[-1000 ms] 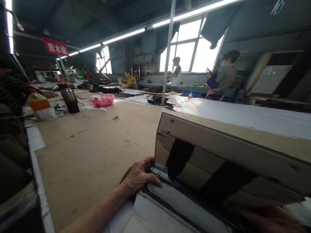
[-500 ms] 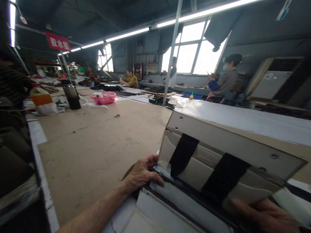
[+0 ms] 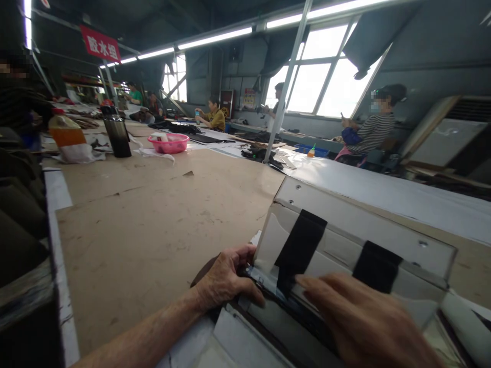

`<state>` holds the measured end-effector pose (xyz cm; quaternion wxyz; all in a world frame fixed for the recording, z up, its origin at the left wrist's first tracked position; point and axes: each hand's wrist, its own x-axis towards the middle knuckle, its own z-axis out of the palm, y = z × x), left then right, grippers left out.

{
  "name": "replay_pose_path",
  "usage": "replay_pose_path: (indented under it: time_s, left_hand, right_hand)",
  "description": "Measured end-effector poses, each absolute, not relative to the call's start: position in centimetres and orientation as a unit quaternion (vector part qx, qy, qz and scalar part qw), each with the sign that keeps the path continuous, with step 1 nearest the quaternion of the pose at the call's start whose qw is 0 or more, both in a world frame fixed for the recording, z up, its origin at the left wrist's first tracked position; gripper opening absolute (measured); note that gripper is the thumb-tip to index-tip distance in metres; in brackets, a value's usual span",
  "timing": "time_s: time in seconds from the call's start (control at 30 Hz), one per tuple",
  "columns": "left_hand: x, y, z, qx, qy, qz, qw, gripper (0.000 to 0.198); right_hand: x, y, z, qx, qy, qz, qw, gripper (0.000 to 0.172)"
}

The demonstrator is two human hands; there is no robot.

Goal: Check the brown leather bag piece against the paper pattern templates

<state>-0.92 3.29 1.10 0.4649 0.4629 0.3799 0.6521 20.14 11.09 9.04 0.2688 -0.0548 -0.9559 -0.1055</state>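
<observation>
Two bare hands work a hinged grey panel at the near edge of a long brown desk (image 3: 153, 214) in a strip-lit workshop.

The pale grey panel (image 3: 345, 230) stands tilted up from its near edge at the lower right, a row of rivets along its top band and two broad black straps (image 3: 299, 245) crossing its face; a dark seam runs along its foot above a flat grey sheet. The right hand (image 3: 364, 322) lies open and flat, fingers spread, over the panel's lower face. The left hand (image 3: 226, 276) is curled about the panel's left corner, thumb pressed on the seam. Far left stand a dark flask (image 3: 118, 135) and a pink basin (image 3: 171, 143); other people sit at distant desks.
</observation>
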Motion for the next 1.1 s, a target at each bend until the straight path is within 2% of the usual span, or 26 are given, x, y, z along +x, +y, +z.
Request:
replay_pose_path:
  time_s: [0.1,0.23,0.33,0.43,0.53,0.67,0.83,1.1]
  left_hand:
    - [-0.9,3.2,1.2,0.467,0.362,0.662,0.462,0.054]
    - [-0.9,3.1,1.4,0.469,0.351,0.664,0.464,0.059]
    - [-0.9,3.1,1.4,0.464,0.351,0.666,0.466,0.061]
    - [-0.8,3.1,1.4,0.456,0.35,0.673,0.466,0.056]
    - [-0.8,3.1,1.4,0.456,0.353,0.679,0.455,0.054]
    - [-0.9,3.2,1.6,0.45,0.368,0.677,0.452,0.054]
    - [-0.7,3.2,1.5,0.431,0.373,0.672,0.473,0.055]
    - [-0.7,3.0,1.4,0.418,0.408,0.665,0.465,0.05]
  right_hand:
    - [14.7,9.9,8.6,-0.034,-0.969,-0.118,0.216,0.038]
    - [12.6,10.7,7.5,-0.077,-0.977,-0.125,0.152,0.024]
    - [12.9,11.2,7.2,-0.087,-0.983,-0.111,0.116,0.021]
    - [13.1,11.1,7.0,-0.075,-0.981,-0.106,0.142,0.024]
    - [13.2,11.0,6.6,-0.05,-0.975,-0.123,0.18,0.017]
    - [13.8,11.3,6.4,-0.008,-0.973,-0.13,0.192,0.016]
    - [14.6,11.6,6.8,0.017,-0.972,-0.103,0.21,0.032]
    - [14.2,11.3,6.5,0.012,-0.968,-0.1,0.23,0.031]
